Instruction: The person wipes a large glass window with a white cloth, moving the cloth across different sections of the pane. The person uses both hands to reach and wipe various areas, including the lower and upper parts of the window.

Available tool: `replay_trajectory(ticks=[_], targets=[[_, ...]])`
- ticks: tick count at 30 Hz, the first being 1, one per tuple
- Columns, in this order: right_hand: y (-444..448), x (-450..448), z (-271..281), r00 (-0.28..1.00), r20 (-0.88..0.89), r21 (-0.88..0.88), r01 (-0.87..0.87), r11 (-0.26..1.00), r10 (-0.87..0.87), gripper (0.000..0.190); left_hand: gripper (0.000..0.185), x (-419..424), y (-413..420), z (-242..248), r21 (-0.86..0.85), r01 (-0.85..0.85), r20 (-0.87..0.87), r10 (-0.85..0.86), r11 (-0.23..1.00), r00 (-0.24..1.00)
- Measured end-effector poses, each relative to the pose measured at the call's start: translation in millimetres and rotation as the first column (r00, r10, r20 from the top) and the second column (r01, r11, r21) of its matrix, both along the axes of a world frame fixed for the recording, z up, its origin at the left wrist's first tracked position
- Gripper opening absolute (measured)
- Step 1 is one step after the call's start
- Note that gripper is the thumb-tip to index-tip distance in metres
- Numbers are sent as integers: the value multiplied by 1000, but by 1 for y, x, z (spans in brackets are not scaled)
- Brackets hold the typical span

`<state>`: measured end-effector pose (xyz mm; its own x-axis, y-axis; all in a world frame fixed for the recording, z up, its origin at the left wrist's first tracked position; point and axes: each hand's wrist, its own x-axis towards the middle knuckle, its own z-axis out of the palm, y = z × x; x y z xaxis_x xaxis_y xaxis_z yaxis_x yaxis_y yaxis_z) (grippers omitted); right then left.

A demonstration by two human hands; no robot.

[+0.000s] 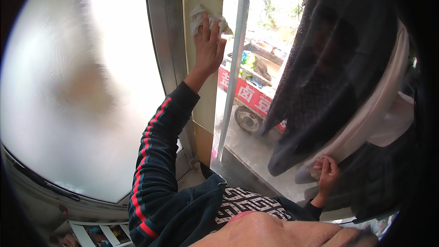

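Note:
My left hand (207,46) is raised, its fingers spread over a crumpled whitish cloth (196,19) and pressing it to a pale cream door or window frame (202,99). My right hand (328,173) is low at the right, fingers loosely bent, beside the lower end of a long light-coloured fabric piece (363,120). Whether it touches that fabric or glass cannot be told. Dark garments (301,109) hang above it, seemingly behind or reflected in glass. Both my sleeves are dark; the left one has a red stripe.
A large frosted pane (68,120) in a grey metal frame (171,41) stands at the left. Through the opening or glass shows a red-sided cargo vehicle (253,96) bearing writing. A narrow grey upright (235,65) crosses that view. A white rack (82,233) holds things at the lower left.

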<state>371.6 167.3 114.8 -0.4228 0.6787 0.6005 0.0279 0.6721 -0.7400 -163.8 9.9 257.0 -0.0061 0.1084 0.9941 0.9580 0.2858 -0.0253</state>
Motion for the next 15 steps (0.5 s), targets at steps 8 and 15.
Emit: replay_trajectory(ticks=[8, 15], targets=[[0, 1, 3, 999, 44, -46, 21, 999, -19, 19, 57, -84, 0, 173, 24, -98, -153, 101, 995, 983], [3, 3, -5, 997, 63, -19, 55, 998, -54, 21, 58, -59, 2, 61, 49, 10, -55, -7, 999, 998]])
